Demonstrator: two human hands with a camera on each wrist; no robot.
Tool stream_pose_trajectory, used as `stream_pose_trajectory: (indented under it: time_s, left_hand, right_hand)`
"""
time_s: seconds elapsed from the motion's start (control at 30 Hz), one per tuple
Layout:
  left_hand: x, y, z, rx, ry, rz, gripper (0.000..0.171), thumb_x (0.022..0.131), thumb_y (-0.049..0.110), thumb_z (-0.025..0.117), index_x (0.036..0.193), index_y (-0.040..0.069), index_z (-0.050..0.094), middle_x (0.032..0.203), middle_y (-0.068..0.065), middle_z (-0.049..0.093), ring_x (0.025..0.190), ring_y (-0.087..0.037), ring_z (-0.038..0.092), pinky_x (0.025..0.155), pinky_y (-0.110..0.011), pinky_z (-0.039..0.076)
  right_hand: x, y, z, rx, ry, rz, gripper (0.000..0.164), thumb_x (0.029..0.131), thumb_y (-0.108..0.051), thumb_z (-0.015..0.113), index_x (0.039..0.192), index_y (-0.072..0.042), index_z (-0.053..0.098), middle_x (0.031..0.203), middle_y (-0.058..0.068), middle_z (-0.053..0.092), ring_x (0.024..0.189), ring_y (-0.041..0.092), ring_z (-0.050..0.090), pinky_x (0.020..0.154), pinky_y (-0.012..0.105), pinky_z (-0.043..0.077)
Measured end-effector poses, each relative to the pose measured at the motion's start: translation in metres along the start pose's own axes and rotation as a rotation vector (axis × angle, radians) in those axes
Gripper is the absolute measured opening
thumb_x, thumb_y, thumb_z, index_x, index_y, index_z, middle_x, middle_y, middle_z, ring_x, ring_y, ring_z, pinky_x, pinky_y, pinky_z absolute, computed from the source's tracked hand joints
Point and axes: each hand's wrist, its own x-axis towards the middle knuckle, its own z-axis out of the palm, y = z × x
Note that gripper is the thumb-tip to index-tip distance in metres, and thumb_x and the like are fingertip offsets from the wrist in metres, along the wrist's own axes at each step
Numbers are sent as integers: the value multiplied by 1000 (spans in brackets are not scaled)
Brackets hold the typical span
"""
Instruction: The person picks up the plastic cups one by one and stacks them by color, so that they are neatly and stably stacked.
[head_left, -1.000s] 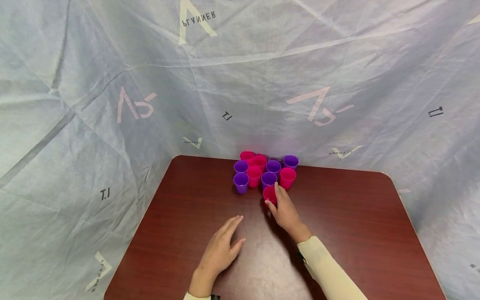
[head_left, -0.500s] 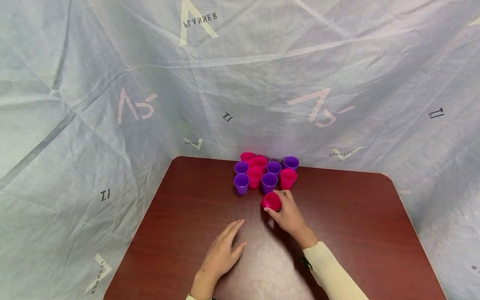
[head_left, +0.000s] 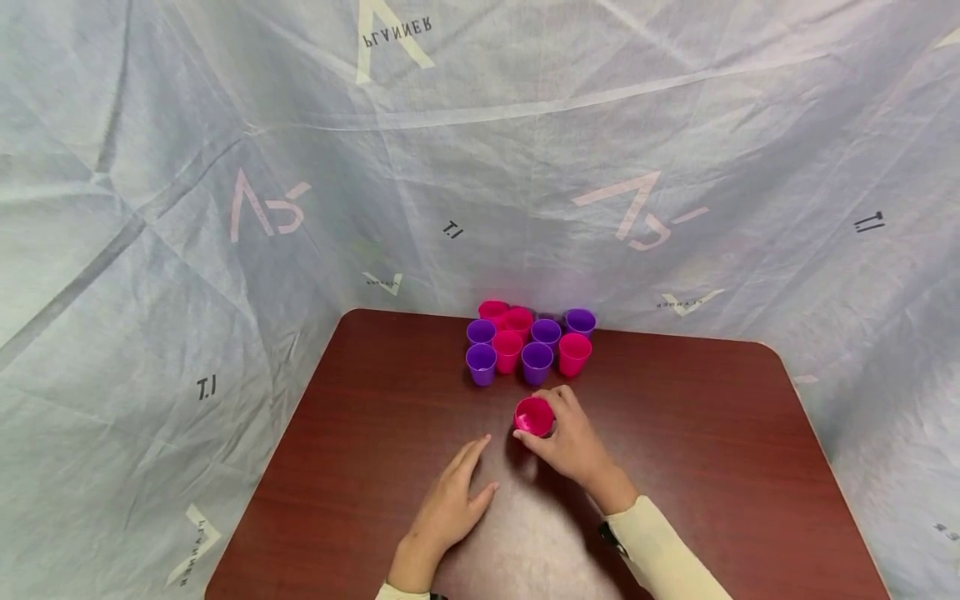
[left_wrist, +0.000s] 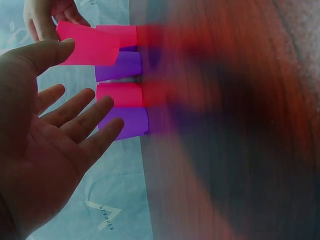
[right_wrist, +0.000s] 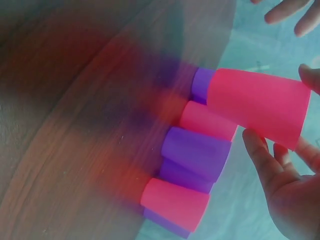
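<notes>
My right hand (head_left: pixel 573 437) grips a pink cup (head_left: pixel 534 416) near its rim, thumb on the near side and fingers on the far side. In the right wrist view that pink cup (right_wrist: pixel 257 107) is lifted off the table, mouth up. My left hand (head_left: pixel 450 500) hovers over the table to the left, fingers spread and holding nothing; the left wrist view shows its palm (left_wrist: pixel 45 160) bare. Just beyond the held cup stand a purple cup (head_left: pixel 537 363), a second purple cup (head_left: pixel 481 364) and a pink cup (head_left: pixel 574 355).
Several more pink and purple cups, among them a pink one (head_left: pixel 507 351) and a purple one (head_left: pixel 581 322), stand in a cluster at the back of the brown table (head_left: pixel 360 433). A grey printed cloth (head_left: pixel 480 167) hangs behind and along the sides.
My right hand has drawn the pink cup away from the front of the cluster, toward me, and its fingers now wrap the rim. The left hand has barely moved.
</notes>
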Motion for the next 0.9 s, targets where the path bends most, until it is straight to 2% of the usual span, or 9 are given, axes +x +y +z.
stream_pose_trajectory:
  time_s: [0.13,0.27,0.37,0.57,0.63,0.73,0.9]
  left_hand:
    - [0,2,2,-22,-26,-36,74,97,26,77,161,20,42,158,-10,56,144,-27,57,116,-50,49]
    - [4,4,4,-45,-80,-78,78,98,31,75,165,18,36,162,-12,51,147,-31,53,117,-53,47]
    - [6,6,6,-57,-106,-93,80,99,32,74,166,16,33,164,-13,48,149,-33,51,118,-55,46]
    - [4,8,7,-61,-77,-68,81,97,30,78,163,10,36,161,-17,51,146,-36,54,115,-57,47]
    - [3,8,7,-70,-80,-71,82,96,30,78,163,10,36,160,-17,52,145,-35,55,115,-57,47]
    - [1,6,7,-79,-86,-70,83,96,31,79,164,10,36,157,-17,56,141,-35,58,113,-55,50]
    - [-3,3,8,-85,-70,-51,84,94,27,80,163,10,36,150,-18,61,133,-34,65,108,-54,54]
  right_hand:
    - [-5,-7,1,5,-42,-8,59,78,-36,95,124,-10,68,109,11,61,89,23,66,75,28,60]
    - [-10,-12,3,-19,-79,-23,60,76,-42,95,120,-10,70,106,6,62,85,19,65,71,23,58]
    - [-14,-16,6,-39,-104,-34,61,76,-47,94,118,-10,71,108,5,65,90,22,68,70,24,59]
    - [-21,-20,14,-1,-173,-45,61,78,-50,92,118,-8,71,108,9,67,91,26,70,69,22,57]
    - [-23,-22,17,17,-196,-46,62,78,-49,92,118,-7,71,106,9,67,85,23,68,67,20,55]
    - [-26,-25,20,16,-222,-48,63,77,-50,92,117,-6,71,106,10,68,86,24,68,67,23,56]
    - [-30,-31,25,-34,-250,-39,66,76,-53,92,120,-9,71,117,10,71,108,32,71,77,37,62]
